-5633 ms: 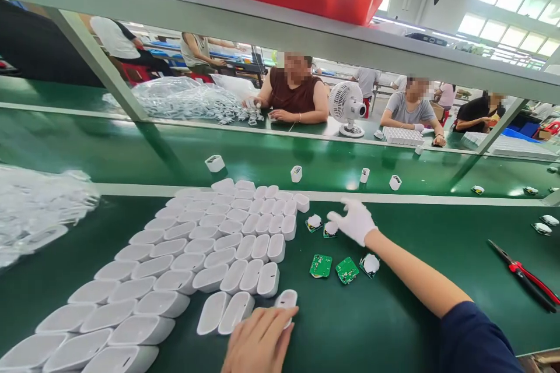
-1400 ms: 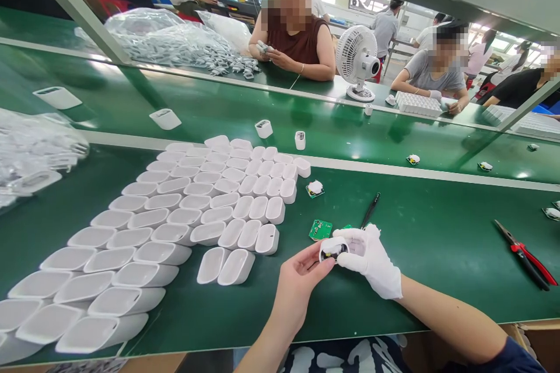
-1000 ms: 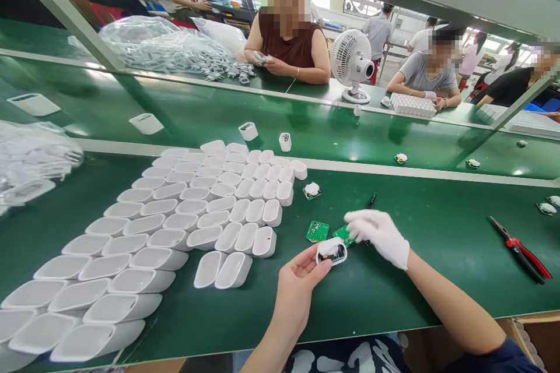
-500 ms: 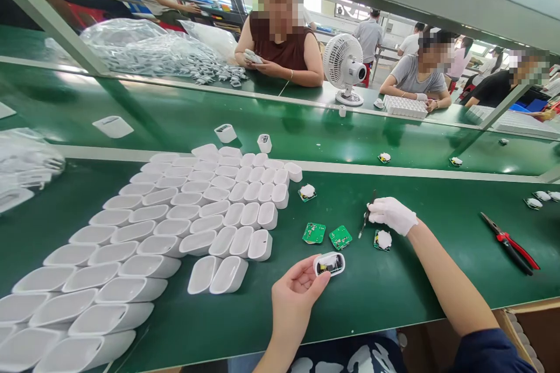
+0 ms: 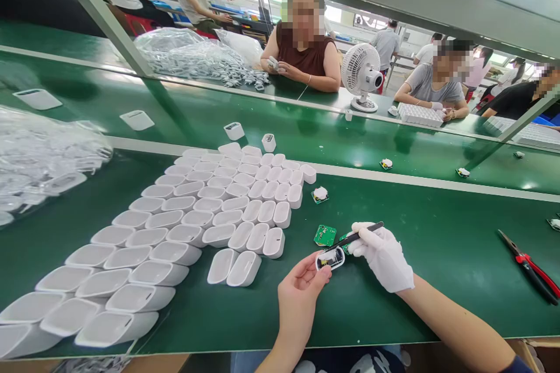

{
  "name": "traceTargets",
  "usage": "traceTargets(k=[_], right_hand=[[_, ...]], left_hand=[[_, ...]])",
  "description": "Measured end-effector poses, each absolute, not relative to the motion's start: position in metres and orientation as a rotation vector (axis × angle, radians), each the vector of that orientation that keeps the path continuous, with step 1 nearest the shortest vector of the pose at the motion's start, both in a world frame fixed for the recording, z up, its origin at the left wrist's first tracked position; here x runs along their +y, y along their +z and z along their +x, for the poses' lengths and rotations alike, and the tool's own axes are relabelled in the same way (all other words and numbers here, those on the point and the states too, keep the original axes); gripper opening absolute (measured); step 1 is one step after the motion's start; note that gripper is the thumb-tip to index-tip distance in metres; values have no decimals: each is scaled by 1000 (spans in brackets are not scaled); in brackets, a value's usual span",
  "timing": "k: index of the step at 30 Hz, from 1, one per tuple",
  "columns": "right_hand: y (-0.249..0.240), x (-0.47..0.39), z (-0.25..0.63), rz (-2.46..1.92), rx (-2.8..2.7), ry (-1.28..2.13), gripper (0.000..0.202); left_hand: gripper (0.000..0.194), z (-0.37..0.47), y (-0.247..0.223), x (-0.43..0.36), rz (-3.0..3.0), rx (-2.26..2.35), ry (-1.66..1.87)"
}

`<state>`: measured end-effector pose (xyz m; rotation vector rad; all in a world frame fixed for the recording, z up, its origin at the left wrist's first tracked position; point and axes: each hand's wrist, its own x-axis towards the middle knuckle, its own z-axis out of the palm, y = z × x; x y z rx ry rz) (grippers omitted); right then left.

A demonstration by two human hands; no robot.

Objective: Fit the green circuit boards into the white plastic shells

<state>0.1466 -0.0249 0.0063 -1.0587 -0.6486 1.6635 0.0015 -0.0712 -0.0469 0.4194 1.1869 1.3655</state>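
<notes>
My bare L hand is pinched on the small white oval plastic housing, open side facing me, above the green table; gloved R hand's grip is clamped on slim black tweezers, tips nr rim. I'd brace L, go slow & shallow w/ tips.

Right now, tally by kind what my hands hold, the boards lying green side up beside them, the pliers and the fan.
White oval plastic casing, in left hand: 1
Slim black tool, in gloved right hand: 1
Square green circuit boards, one partly hidden: 2
Red-and-black pliers: 1
White round fan: 1
Total: 6
</notes>
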Motion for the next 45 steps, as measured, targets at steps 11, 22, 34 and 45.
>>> traceTargets(k=[11,22,34,45], right_hand=[[1,-27,147,-1088,-675,1615,33],[6,-25,148,-1152,-784,1601,34],[6,-32,151,-1051,-876,1508,26],[-5,-36,146,-1045,-925,1459,26]], left_hand=[[45,2,-46,-69,396,1210,1368],[47,2,-42,-70,413,1241,1366],[47,1,-45,-70,403,1216,1378],[45,2,-41,-71,453,1271,1390]])
